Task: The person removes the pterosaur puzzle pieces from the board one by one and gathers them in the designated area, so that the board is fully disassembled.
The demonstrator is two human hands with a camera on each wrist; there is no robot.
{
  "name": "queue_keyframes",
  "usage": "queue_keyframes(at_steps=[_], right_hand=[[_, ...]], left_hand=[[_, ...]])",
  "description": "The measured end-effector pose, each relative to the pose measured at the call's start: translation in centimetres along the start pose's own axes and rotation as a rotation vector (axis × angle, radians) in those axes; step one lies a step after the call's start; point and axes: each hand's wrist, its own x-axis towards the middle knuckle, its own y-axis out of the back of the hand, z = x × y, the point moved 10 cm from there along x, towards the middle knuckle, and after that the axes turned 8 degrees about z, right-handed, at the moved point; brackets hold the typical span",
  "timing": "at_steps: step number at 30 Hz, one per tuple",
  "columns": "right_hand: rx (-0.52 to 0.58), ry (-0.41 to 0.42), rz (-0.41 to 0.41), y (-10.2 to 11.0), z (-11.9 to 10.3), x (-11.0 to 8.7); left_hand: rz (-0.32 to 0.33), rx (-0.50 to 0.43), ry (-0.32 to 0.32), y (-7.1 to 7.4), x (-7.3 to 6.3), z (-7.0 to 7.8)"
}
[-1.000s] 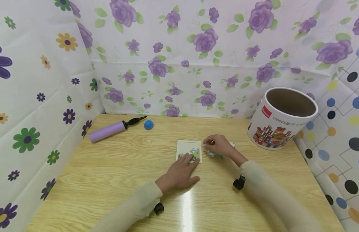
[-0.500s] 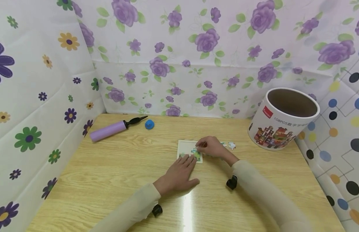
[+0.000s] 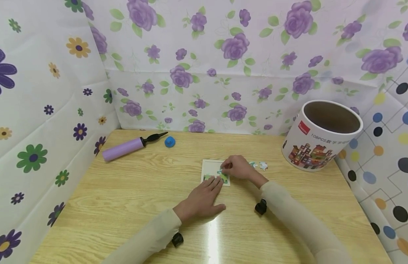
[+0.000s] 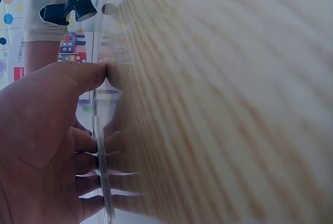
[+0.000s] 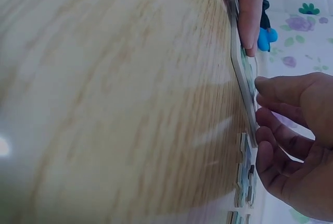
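A small framed jigsaw puzzle board [image 3: 210, 165] lies mid-table, with green pieces fitted along its near side. My left hand [image 3: 204, 200] lies flat with straight fingers on its near edge, thumb spread onto the table. Over the board's right side, my right hand [image 3: 240, 167] pinches a puzzle piece between thumb and fingertips, mostly hidden by the fingers. The right wrist view shows its thumb and fingertips right at the board [image 5: 237, 47]. Loose puzzle pieces [image 3: 263, 166] lie just beyond the right hand, some partly covered by it.
A large white printed bucket [image 3: 317, 146] stands at the back right. Toward the back left lie a purple hand pump [image 3: 123, 149] and a small blue toy [image 3: 169, 142]. Patterned cloth walls [image 3: 197, 99] border the wooden table [image 3: 125, 194].
My right hand has moved left from beside the loose pieces to over the board's right side, uncovering pieces behind it. My left hand has stayed on the board, shifting only slightly.
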Motion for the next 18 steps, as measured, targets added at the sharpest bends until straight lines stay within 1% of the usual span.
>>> queue_keyframes(at_steps=[9,14,18], right_hand=[[0.000,-0.003,-0.003,-0.50,0.05,0.18],[0.005,-0.002,0.000,-0.43,-0.13,0.17],[0.015,-0.017,0.006,-0.42,-0.08,0.18]], left_hand=[[0.011,-0.023,-0.005,0.37,-0.11,0.18],[0.012,-0.004,-0.011,0.43,-0.07,0.26],[0.014,0.000,-0.013,0.48,-0.04,0.25]])
